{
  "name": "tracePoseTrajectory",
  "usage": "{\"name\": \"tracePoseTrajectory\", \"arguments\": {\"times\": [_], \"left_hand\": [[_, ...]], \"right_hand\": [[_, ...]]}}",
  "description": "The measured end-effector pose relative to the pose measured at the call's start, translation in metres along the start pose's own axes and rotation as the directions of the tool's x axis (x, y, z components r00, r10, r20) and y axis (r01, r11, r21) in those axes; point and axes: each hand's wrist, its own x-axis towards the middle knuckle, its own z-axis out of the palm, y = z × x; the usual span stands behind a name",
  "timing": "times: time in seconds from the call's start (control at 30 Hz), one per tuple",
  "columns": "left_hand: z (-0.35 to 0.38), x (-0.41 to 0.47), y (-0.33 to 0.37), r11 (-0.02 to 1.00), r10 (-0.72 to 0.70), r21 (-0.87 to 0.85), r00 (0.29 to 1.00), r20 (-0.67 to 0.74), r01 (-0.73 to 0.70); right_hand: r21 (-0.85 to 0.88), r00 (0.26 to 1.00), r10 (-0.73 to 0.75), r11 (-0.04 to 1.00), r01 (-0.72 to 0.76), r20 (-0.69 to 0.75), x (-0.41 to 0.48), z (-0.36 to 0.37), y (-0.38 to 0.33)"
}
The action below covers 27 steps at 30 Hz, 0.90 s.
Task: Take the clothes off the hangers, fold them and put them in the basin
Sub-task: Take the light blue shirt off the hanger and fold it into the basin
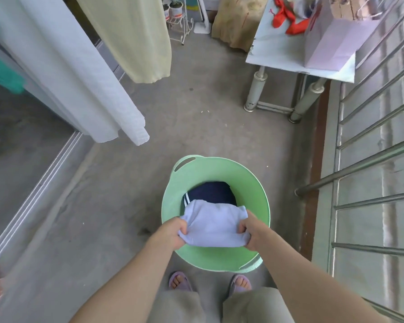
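A light green basin [250, 183] stands on the concrete floor right in front of my feet. A folded dark navy garment with white stripes [210, 192] lies inside it. Over the basin I hold a folded pale lilac garment [216, 226] by its two sides. My left hand [172, 233] grips its left edge and my right hand [254, 234] grips its right edge. The garment's far end hangs over the navy one. A white garment [75, 73] and a pale yellow one [135, 36] hang at the upper left; their hangers are out of view.
A green cloth [0, 73] hangs at the far left beside a sliding-door track [40, 190]. A table [280, 59] with a pale paper bag [336, 38] and red cloth [287, 17] stands at the upper right. Metal railing bars [371, 159] run along the right.
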Motion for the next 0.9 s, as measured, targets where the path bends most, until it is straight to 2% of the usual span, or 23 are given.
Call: {"name": "tracePoseTrajectory", "arguments": {"times": [0.13, 0.27, 0.4, 0.47, 0.5, 0.57, 0.6, 0.63, 0.7, 0.77, 0.83, 0.9], "left_hand": [[0.011, 0.057, -0.002, 0.995, 0.091, -0.046, 0.996, -0.006, -0.092], [0.018, 0.125, 0.008, 0.950, 0.279, -0.154, 0.960, 0.026, -0.272], [0.020, 0.209, -0.005, 0.919, 0.358, -0.157, 0.932, -0.052, -0.362], [0.020, 0.252, -0.026, 0.959, 0.278, -0.035, 0.957, -0.081, -0.281], [0.021, 0.281, -0.044, 0.978, 0.204, 0.068, 0.976, -0.074, -0.200], [0.020, 0.303, -0.061, 0.970, 0.011, 0.241, 0.998, -0.067, 0.005], [0.018, 0.315, -0.066, 0.959, -0.040, 0.278, 0.995, -0.088, 0.063], [0.017, 0.329, -0.069, 0.962, -0.021, 0.268, 0.993, -0.118, 0.053], [0.015, 0.357, -0.060, 0.963, 0.129, 0.260, 0.969, -0.210, -0.072], [0.016, 0.368, -0.049, 0.912, 0.307, 0.360, 0.910, -0.278, -0.198], [0.018, 0.372, -0.045, 0.793, 0.525, 0.520, 0.789, -0.318, -0.318], [0.024, 0.377, -0.042, 0.633, 0.700, 0.635, 0.677, -0.228, -0.442]], "right_hand": [[-0.088, 0.989, -0.149, 0.985, 0.147, -0.022, 0.071, -0.004, 0.004], [-0.035, 0.928, -0.365, 0.929, 0.368, 0.072, 0.137, -0.003, -0.019], [-0.042, 0.896, -0.420, 0.902, 0.430, 0.145, 0.223, 0.002, -0.016], [-0.158, 0.909, -0.398, 0.896, 0.414, 0.125, 0.268, 0.007, -0.002], [-0.229, 0.915, -0.386, 0.886, 0.404, 0.119, 0.301, 0.009, 0.012], [-0.350, 0.957, -0.282, 0.892, 0.287, 0.067, 0.327, 0.011, 0.025], [-0.379, 0.968, -0.250, 0.894, 0.240, 0.023, 0.343, 0.010, 0.034], [-0.393, 0.971, -0.238, 0.894, 0.216, -0.008, 0.355, 0.010, 0.041], [-0.400, 0.960, -0.277, 0.886, 0.235, -0.048, 0.376, 0.008, 0.044], [-0.408, 0.920, -0.380, 0.858, 0.313, -0.094, 0.385, 0.007, 0.045], [-0.431, 0.869, -0.477, 0.817, 0.383, -0.132, 0.385, 0.006, 0.043], [-0.423, 0.872, -0.474, 0.819, 0.388, -0.118, 0.386, 0.005, 0.039]]}}
